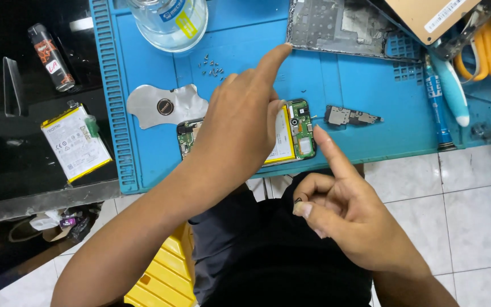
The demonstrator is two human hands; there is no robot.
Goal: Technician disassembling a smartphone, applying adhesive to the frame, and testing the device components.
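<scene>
Head view: left hand (240,128) pins the opened phone (299,133) at the mat's (359,96) near edge, forefinger extended; right hand (342,219) pinches a small dark part, forefinger extended.

On the mat (370,108), the opened phone (296,133) lies between a metal plate (166,105) and a small board (350,116).

Illumination is bright, even and diffuse, from overhead. Shadows are soft and short beneath the left hand (240,125) on the blue mat (365,96). Glare appears on the clear jar (170,23) at the mat's far edge and on the metal plate (143,105). Focus is sharp centrally; the fingertips show slight motion blur. The dark shelf (24,165) beyond the mat's left edge is underexposed.
</scene>
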